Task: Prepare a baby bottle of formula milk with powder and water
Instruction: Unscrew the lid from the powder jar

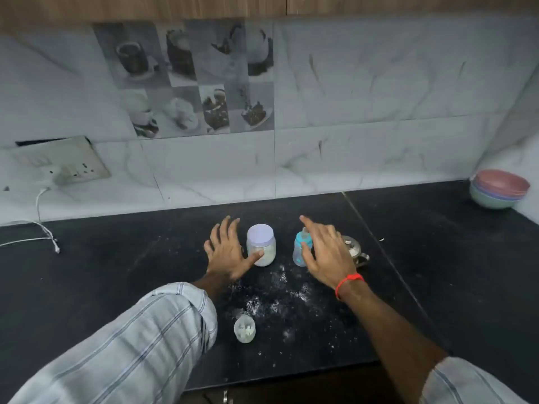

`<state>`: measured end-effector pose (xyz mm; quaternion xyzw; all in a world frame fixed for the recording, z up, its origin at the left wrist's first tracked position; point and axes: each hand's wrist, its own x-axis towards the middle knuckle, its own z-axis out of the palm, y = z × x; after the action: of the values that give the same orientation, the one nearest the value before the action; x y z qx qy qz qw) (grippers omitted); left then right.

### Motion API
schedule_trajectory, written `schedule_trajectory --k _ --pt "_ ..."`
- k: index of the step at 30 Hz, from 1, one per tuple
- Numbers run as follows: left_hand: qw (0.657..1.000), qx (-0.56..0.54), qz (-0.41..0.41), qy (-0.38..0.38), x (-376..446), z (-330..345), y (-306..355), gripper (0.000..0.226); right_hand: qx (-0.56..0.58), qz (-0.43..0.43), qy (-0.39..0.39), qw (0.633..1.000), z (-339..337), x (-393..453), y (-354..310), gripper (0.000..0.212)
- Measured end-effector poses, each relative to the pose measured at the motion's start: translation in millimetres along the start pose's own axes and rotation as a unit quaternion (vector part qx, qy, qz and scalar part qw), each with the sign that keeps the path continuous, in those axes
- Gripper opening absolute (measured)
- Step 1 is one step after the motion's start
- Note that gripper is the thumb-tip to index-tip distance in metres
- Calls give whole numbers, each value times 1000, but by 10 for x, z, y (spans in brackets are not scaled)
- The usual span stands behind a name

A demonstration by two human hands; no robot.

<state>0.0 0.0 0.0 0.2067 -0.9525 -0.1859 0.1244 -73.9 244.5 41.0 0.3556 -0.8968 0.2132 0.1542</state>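
A clear jar of white powder (261, 246) with a pale lid stands on the black counter (145, 272). My left hand (226, 253) lies just left of it with fingers spread, and the thumb touches the jar's side. A small baby bottle (300, 249) with a teal collar stands to the right. My right hand (326, 253) is spread over it, thumb against its side and fingers straight. A small steel kettle (357, 249) sits partly hidden behind the right hand. A clear bottle cap (244, 328) lies near the front of the counter.
White powder (277, 298) is spilled on the counter in front of the jar and bottle. Stacked coloured bowls (498, 189) sit in the far right corner. A white cable (43, 234) trails from a wall socket (73, 164) at left. The counter edge (291, 374) runs near me.
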Motion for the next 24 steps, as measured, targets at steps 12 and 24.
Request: schedule_trajectory --k 12,24 --pt "965 -166 -188 -73 422 624 126 128 154 80 -55 983 297 201 -16 35" --pt "980 -174 97 -26 49 248 105 94 170 175 -179 953 409 540 -439 81"
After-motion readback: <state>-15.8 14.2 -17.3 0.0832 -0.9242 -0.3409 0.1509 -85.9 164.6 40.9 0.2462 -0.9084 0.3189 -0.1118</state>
